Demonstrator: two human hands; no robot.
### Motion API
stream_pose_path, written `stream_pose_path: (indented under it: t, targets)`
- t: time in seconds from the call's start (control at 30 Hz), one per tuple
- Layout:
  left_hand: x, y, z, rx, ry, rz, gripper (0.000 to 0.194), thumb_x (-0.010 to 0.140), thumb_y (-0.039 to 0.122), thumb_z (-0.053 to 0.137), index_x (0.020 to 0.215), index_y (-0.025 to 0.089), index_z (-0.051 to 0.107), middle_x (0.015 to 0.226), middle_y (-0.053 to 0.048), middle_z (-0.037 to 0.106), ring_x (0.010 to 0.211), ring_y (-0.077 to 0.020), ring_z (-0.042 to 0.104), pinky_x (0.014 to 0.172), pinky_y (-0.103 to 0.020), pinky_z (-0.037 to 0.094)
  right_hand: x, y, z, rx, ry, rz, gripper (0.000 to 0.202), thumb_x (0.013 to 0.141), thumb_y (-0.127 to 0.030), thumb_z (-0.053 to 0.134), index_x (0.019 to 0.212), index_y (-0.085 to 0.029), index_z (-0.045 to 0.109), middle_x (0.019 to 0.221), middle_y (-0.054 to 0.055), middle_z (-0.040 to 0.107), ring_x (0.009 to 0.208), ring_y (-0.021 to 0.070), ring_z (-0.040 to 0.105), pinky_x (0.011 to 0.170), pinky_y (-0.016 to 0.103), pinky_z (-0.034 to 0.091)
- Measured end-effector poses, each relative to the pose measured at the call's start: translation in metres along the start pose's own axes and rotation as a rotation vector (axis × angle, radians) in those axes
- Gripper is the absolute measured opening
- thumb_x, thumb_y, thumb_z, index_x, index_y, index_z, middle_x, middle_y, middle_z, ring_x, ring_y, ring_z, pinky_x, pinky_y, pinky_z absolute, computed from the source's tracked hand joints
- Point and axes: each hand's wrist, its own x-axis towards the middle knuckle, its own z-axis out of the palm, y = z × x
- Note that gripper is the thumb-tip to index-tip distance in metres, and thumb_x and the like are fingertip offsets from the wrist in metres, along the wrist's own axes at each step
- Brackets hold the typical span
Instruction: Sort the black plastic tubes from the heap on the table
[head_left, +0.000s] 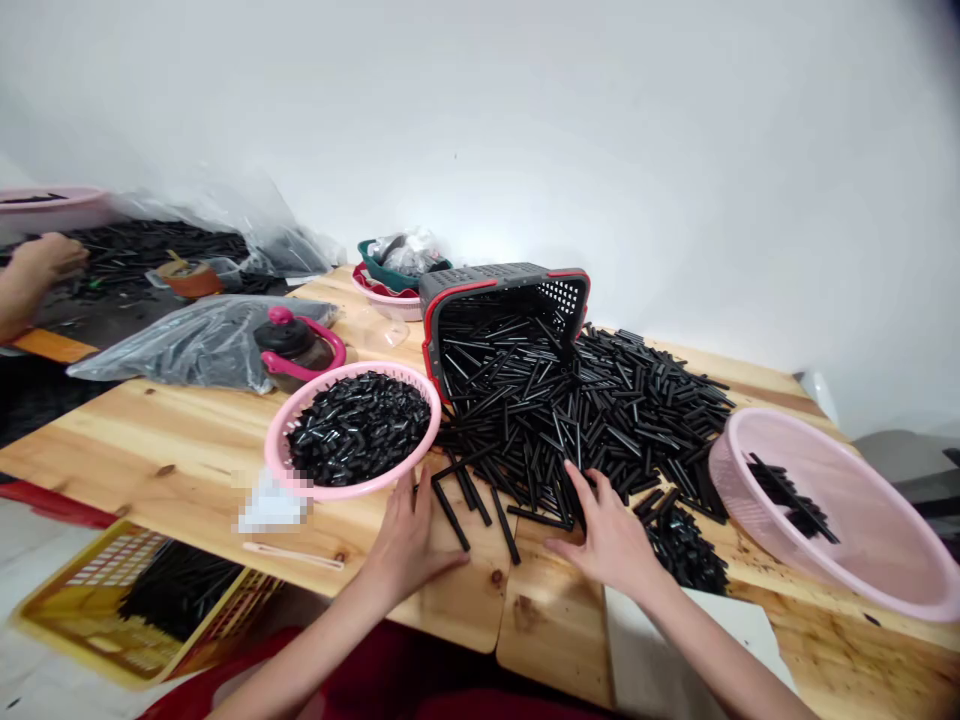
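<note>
My left hand [405, 540] is low over the wooden table, thumb stretched out from the fingers, beside a few loose black sticks [450, 515]. Its fingertips are close to the rim of a pink basket [274, 440] filled with short black pieces [360, 428]. At the near edge of a big heap of black sticks [637, 400], my right hand [611, 540] has its fingers spread, with the fingertips at the sticks. Neither hand visibly grips anything. The heap spills from a grey basket with red edges [506, 272] lying on its side.
To the right, a tilted pink basket [862, 500] holds some sticks, near a pile of short black pieces [686, 550]. A teapot [296, 350] and plastic bag [202, 340] are at left. Below stands a yellow crate [75, 600]. Another person's hand [49, 260] shows far left.
</note>
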Motion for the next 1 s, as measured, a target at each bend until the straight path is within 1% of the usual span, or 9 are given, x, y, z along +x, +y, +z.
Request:
stream_pose_path:
  t: [0.17, 0.23, 0.3, 0.37, 0.5, 0.67, 0.8, 0.9, 1.0]
  targets:
    - [0.044, 0.025, 0.001, -0.071, -0.032, 0.008, 0.142, 0.045, 0.078, 0.070, 0.154, 0.015, 0.003, 0.154, -0.025, -0.002, 0.146, -0.0433, 0.001, 0.117, -0.057, 0.022, -0.007, -0.021, 0.029, 0.019, 0.091, -0.010, 0.119, 0.057, -0.071, 0.073, 0.154, -0.030, 0.017, 0.151, 0.016, 0.011, 0.132, 0.0408, 0.030, 0.102, 0.056, 0.035]
    - [0.055, 0.034, 0.002, -0.079, -0.065, -0.016, 0.143, 0.044, 0.078, 0.070, 0.154, 0.018, 0.001, 0.153, -0.025, -0.009, 0.145, -0.0455, -0.003, 0.116, -0.057, 0.021, -0.002, -0.024, 0.037, 0.039, 0.116, -0.016, 0.119, 0.056, -0.067, 0.076, 0.153, -0.030, 0.018, 0.153, 0.015, 0.004, 0.134, 0.0415, 0.026, 0.104, 0.057, 0.032]
    - [0.063, 0.040, 0.003, -0.076, -0.089, -0.036, 0.143, 0.041, 0.077, 0.072, 0.154, 0.023, 0.002, 0.153, -0.024, -0.011, 0.144, -0.0482, -0.004, 0.115, -0.059, 0.020, 0.006, -0.024, 0.043, 0.059, 0.135, -0.043, 0.118, 0.058, -0.065, 0.077, 0.153, -0.030, 0.017, 0.154, 0.014, -0.004, 0.136, 0.0416, 0.024, 0.105, 0.056, 0.033]
    - [0.067, 0.045, 0.004, -0.072, -0.088, -0.033, 0.141, 0.040, 0.075, 0.074, 0.153, 0.026, 0.005, 0.154, -0.022, -0.004, 0.144, -0.0487, 0.002, 0.114, -0.059, 0.021, 0.017, -0.023, 0.047, 0.073, 0.165, -0.063, 0.112, 0.064, -0.062, 0.074, 0.154, -0.029, 0.016, 0.154, 0.014, -0.007, 0.136, 0.0408, 0.025, 0.105, 0.054, 0.034]
    - [0.076, 0.051, 0.007, -0.063, -0.039, 0.012, 0.132, 0.045, 0.073, 0.074, 0.152, 0.032, 0.008, 0.151, -0.018, 0.009, 0.140, -0.0440, 0.019, 0.113, -0.053, 0.025, 0.042, -0.019, 0.053, 0.092, 0.229, -0.059, 0.100, 0.073, -0.051, 0.070, 0.154, -0.026, 0.017, 0.154, 0.014, -0.005, 0.132, 0.0373, 0.033, 0.105, 0.050, 0.038]
    - [0.095, 0.063, 0.011, -0.031, 0.024, -0.033, 0.119, 0.052, 0.061, 0.077, 0.151, 0.035, 0.015, 0.147, -0.015, 0.012, 0.130, -0.0392, 0.031, 0.109, -0.045, 0.032, 0.069, -0.013, 0.057, 0.149, 0.279, -0.149, 0.097, 0.071, -0.028, 0.070, 0.153, -0.019, 0.019, 0.154, 0.015, 0.002, 0.139, 0.0325, 0.026, 0.108, 0.044, 0.040]
    - [0.107, 0.069, 0.011, 0.000, 0.073, -0.063, 0.102, 0.063, 0.056, 0.071, 0.150, 0.035, 0.021, 0.132, -0.013, 0.032, 0.121, -0.0313, 0.039, 0.103, -0.039, 0.038, 0.084, -0.013, 0.058, 0.189, 0.313, -0.181, 0.090, 0.073, -0.023, 0.065, 0.152, -0.020, 0.024, 0.154, 0.013, 0.005, 0.141, 0.0298, 0.024, 0.110, 0.044, 0.038]
    - [0.114, 0.071, 0.010, 0.050, 0.124, -0.075, 0.093, 0.069, 0.057, 0.065, 0.149, 0.034, 0.023, 0.117, -0.012, 0.044, 0.113, -0.0276, 0.043, 0.099, -0.040, 0.038, 0.095, -0.018, 0.058, 0.226, 0.342, -0.174, 0.089, 0.072, -0.018, 0.063, 0.152, -0.021, 0.024, 0.154, 0.012, 0.005, 0.142, 0.0289, 0.023, 0.111, 0.042, 0.038]
    - [0.122, 0.072, 0.011, 0.107, 0.153, -0.057, 0.082, 0.073, 0.055, 0.062, 0.145, 0.029, 0.033, 0.110, -0.012, 0.049, 0.112, -0.0270, 0.044, 0.102, -0.043, 0.036, 0.108, -0.025, 0.059, 0.271, 0.390, -0.162, 0.087, 0.072, -0.015, 0.061, 0.151, -0.019, 0.025, 0.153, 0.013, 0.004, 0.142, 0.0284, 0.022, 0.112, 0.042, 0.037]
